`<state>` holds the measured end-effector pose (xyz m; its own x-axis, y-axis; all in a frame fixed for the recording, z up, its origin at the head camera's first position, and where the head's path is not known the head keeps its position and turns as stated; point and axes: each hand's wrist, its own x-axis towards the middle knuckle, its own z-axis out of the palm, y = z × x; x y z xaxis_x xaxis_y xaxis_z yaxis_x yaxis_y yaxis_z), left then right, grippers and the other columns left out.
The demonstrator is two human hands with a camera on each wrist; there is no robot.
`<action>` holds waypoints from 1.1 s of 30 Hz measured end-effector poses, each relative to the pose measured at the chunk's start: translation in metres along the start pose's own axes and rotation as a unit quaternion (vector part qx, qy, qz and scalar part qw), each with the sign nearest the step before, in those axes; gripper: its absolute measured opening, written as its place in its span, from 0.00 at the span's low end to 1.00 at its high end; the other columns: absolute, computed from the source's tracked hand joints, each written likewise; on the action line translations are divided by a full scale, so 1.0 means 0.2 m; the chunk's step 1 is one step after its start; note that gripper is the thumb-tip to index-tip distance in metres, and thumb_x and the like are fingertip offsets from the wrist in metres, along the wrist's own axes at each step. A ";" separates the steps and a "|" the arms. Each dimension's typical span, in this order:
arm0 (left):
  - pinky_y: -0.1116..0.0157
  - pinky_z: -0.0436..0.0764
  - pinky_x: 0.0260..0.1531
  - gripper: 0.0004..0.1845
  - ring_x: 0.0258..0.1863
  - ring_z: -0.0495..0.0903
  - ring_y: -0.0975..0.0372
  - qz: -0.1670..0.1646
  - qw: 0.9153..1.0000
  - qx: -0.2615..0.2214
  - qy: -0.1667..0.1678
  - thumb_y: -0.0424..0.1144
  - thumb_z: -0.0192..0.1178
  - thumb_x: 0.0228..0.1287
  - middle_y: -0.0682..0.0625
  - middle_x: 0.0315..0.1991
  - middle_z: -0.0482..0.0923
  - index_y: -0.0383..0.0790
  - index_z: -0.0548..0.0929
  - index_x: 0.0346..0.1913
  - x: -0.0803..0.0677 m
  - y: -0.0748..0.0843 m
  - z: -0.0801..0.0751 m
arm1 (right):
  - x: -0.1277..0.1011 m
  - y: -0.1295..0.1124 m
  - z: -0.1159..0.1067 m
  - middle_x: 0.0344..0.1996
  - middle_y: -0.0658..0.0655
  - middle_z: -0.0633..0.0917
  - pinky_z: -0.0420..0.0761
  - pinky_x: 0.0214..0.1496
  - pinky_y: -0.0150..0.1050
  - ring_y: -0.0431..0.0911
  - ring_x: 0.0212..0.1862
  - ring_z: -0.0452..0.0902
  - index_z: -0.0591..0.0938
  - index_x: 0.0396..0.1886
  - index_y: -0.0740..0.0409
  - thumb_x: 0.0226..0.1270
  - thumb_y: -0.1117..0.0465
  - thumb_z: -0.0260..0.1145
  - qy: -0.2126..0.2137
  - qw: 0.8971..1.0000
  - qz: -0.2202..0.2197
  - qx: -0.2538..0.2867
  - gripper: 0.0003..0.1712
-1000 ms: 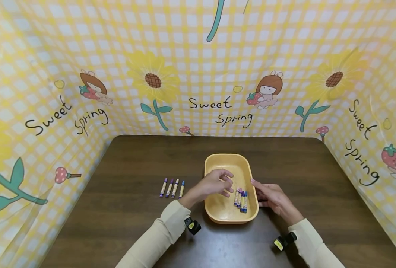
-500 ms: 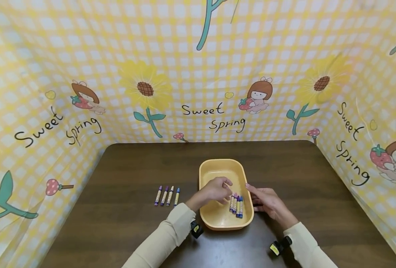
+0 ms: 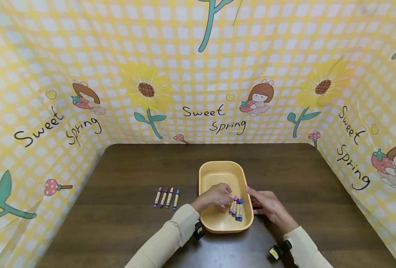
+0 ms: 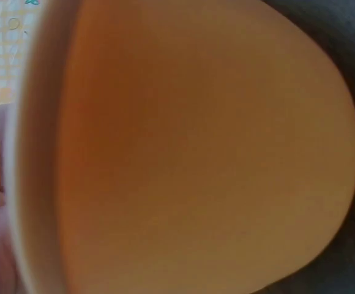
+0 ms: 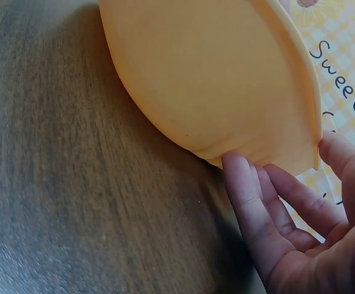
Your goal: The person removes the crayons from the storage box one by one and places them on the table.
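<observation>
Hands (image 3: 215,196) flank four crayons (image 3: 237,212) inside a yellow tray (image 3: 221,224).

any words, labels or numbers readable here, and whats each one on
"Sweet Spring": checked cloth, left side
"Sweet Spring": same cloth, back
"Sweet Spring": same cloth, right side
Labels on the crayons: too small to read
Wrist devices: nothing legible

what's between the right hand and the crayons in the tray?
The tray's side wall. The head view shows it: right hand outside the tray, crayons inside, close to that wall.
</observation>
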<state>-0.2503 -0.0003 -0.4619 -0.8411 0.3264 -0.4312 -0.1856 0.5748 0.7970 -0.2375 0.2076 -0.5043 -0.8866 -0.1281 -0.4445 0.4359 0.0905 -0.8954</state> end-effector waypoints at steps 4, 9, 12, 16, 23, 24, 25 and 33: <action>0.57 0.91 0.33 0.18 0.29 0.86 0.51 -0.006 1.000 0.012 0.007 0.25 0.63 0.61 0.44 0.32 0.77 0.28 0.76 0.54 0.02 0.01 0.01 | 0.00 0.00 0.00 0.33 0.53 0.89 0.89 0.38 0.40 0.44 0.36 0.86 0.84 0.48 0.69 0.69 0.42 0.67 0.004 1.000 0.000 -0.006 0.31; 0.57 0.91 0.33 0.08 0.29 0.87 0.49 -0.014 1.000 0.022 0.010 0.24 0.64 0.59 0.44 0.30 0.75 0.33 0.73 0.33 0.03 0.01 0.03 | 0.00 0.00 0.00 0.33 0.53 0.89 0.89 0.37 0.39 0.43 0.36 0.85 0.85 0.46 0.68 0.69 0.42 0.68 0.009 1.000 0.005 -0.007 0.30; 0.56 0.91 0.34 0.12 0.29 0.88 0.48 -0.018 0.999 0.029 0.012 0.23 0.64 0.58 0.44 0.29 0.74 0.36 0.70 0.29 0.03 0.01 0.03 | 0.00 0.00 0.00 0.33 0.53 0.90 0.89 0.38 0.39 0.43 0.36 0.86 0.86 0.45 0.66 0.69 0.42 0.68 0.004 1.000 0.004 -0.004 0.29; 0.59 0.91 0.30 0.09 0.26 0.88 0.50 -0.017 0.998 0.054 0.016 0.23 0.65 0.58 0.45 0.29 0.76 0.34 0.74 0.32 0.04 0.03 0.04 | 0.00 0.00 0.00 0.34 0.54 0.90 0.89 0.39 0.40 0.43 0.37 0.86 0.87 0.45 0.67 0.70 0.42 0.67 0.001 1.000 0.000 -0.004 0.29; 0.62 0.89 0.23 0.08 0.23 0.88 0.50 -0.002 0.992 0.125 0.020 0.23 0.66 0.57 0.44 0.25 0.78 0.32 0.76 0.30 0.06 0.05 0.05 | 0.01 -0.01 0.00 0.33 0.53 0.90 0.89 0.39 0.40 0.44 0.37 0.86 0.86 0.47 0.68 0.70 0.42 0.67 0.008 1.000 0.002 0.000 0.30; 0.62 0.89 0.22 0.09 0.23 0.88 0.50 0.003 0.991 0.132 0.019 0.23 0.65 0.56 0.44 0.24 0.78 0.33 0.75 0.28 0.06 0.05 0.05 | 0.01 -0.01 0.00 0.33 0.53 0.90 0.89 0.39 0.40 0.43 0.37 0.86 0.86 0.47 0.68 0.70 0.42 0.67 0.007 1.000 0.001 -0.001 0.30; 0.63 0.88 0.21 0.10 0.23 0.88 0.50 0.006 0.990 0.141 0.019 0.22 0.65 0.56 0.44 0.23 0.78 0.34 0.74 0.27 0.06 0.05 0.05 | 0.01 -0.01 0.00 0.33 0.53 0.90 0.89 0.39 0.40 0.43 0.37 0.86 0.86 0.48 0.68 0.70 0.42 0.67 0.006 1.000 0.001 -0.002 0.30; 0.65 0.85 0.15 0.18 0.17 0.86 0.53 0.033 0.982 0.179 0.043 0.20 0.61 0.55 0.47 0.14 0.75 0.39 0.66 0.18 0.07 0.03 0.08 | 0.00 0.00 0.00 0.31 0.51 0.89 0.88 0.36 0.38 0.43 0.35 0.84 0.87 0.45 0.65 0.69 0.41 0.67 0.013 1.000 0.011 -0.008 0.29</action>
<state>-0.2549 0.0190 -0.4705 -0.8879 0.3157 -0.3346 0.0479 0.7868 0.6153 -0.2381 0.2071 -0.5037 -0.8809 -0.0998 -0.4626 0.4524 0.1097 -0.8850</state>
